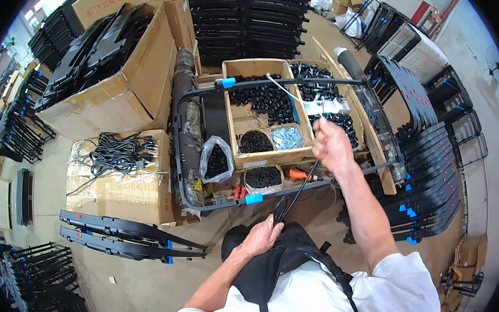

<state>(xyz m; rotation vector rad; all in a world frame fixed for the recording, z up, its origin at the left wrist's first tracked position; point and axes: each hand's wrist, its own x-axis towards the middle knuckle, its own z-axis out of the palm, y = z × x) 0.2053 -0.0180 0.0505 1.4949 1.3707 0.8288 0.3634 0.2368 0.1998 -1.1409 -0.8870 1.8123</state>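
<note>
My left hand, low in front of my body, is closed around a black cable gathered into a narrow loop. From there the cable slants up to my right hand, whose fingers are closed on it above the wooden parts box. A thin white curved strip rises beyond my right fingers; I cannot tell whether it joins the cable. A black rectangular tube frame with rounded corners and blue pieces lies across the bench under my right forearm.
The wooden box holds black parts, dark screws and silvery screws. Nearby are a plastic bag of black parts and an orange-handled tool. Coiled cables lie on a carton to the left. Stacked black frames stand at right.
</note>
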